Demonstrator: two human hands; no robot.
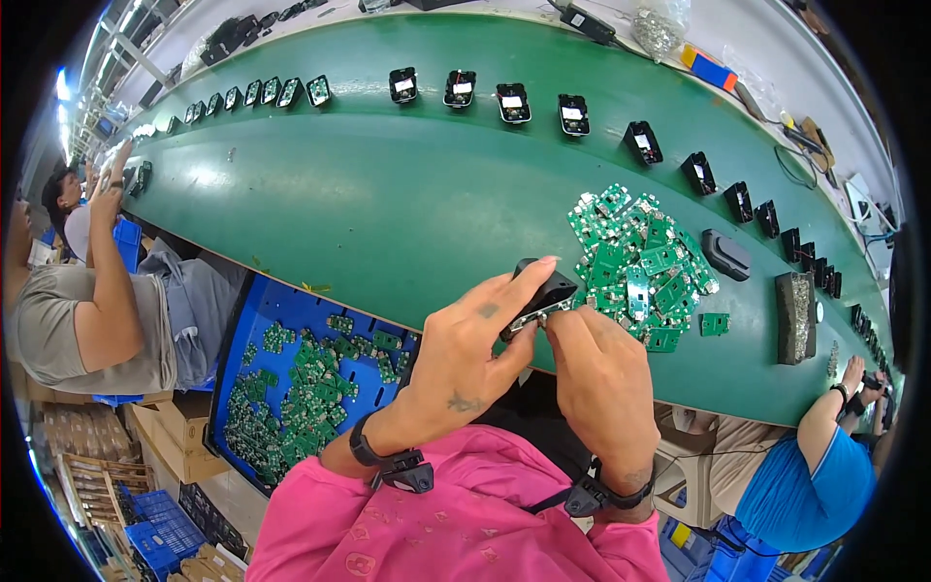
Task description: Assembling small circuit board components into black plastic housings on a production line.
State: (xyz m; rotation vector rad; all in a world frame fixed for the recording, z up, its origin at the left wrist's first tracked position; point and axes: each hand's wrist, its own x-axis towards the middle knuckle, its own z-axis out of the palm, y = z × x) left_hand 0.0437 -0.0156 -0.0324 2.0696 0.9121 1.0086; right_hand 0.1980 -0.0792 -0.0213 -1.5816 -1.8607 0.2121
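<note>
My left hand is closed around a small black plastic housing, thumb below and fingers on top, held just over the near edge of the green bench. A strip of green and silver, apparently a circuit board's edge, shows along the housing's lower side. Against that edge my right hand is pinched, its fingertips tucked under; whatever they grip is hidden. Just beyond the hands lies a loose heap of green circuit boards, with a single board apart on its right.
A closed black case and a dark foam block lie right of the heap. Open housings line the far belt. Left of me, a blue bin contains more boards. Co-workers sit at left and right.
</note>
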